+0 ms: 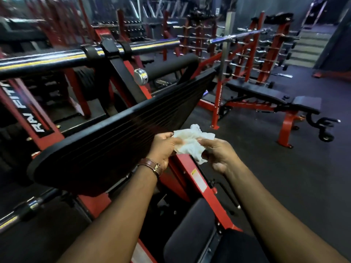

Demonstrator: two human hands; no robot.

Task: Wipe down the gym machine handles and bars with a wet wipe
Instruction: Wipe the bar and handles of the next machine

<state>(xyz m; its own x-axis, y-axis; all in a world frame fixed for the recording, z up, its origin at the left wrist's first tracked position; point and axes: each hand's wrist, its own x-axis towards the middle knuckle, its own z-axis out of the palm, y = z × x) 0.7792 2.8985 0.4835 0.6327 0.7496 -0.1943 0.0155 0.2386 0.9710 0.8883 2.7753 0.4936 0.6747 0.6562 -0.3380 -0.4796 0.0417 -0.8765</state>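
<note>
A crumpled white wet wipe is held between both hands in front of me. My left hand, with a brown watch strap on its wrist, pinches the wipe's left edge. My right hand grips its right side with curled fingers. The hands hover over the lower right corner of a black ribbed footplate on a red machine frame. A long black bar with a yellow stripe crosses above the plate, apart from both hands.
A black padded roller sits behind the plate. A black seat pad lies below my arms. To the right stand an adjustable bench on a red frame and red racks of bars. Dark rubber floor spreads on the right.
</note>
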